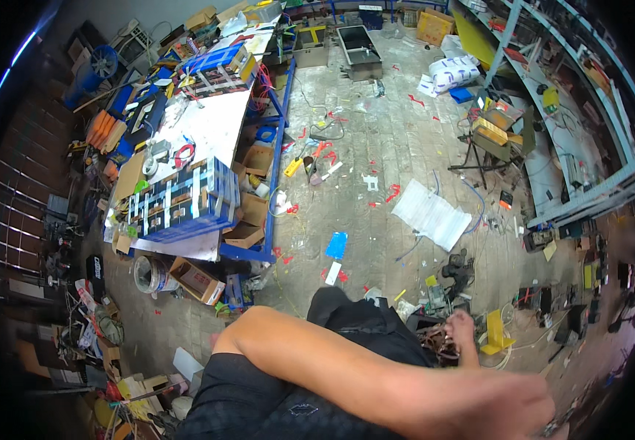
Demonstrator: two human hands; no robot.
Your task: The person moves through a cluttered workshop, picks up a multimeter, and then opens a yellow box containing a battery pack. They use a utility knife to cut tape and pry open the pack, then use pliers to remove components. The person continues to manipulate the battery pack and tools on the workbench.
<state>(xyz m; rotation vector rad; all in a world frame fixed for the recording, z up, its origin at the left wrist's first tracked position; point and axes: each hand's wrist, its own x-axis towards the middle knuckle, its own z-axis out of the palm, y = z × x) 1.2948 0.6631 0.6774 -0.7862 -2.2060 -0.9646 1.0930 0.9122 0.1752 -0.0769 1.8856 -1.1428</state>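
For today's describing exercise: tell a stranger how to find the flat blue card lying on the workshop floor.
Start at the long white-topped workbench with the blue frame on the left. From its near right leg, look a little right onto the grey concrete floor. The blue card lies there, a flat bright-blue rectangle, far larger than the small red scraps scattered about.

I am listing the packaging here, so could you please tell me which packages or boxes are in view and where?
White sack: bulging, blue markings, on the floor at the far right.
Open cardboard box: brown, on the floor by the blue workbench.
Yellow box: squarish, far end of the floor.
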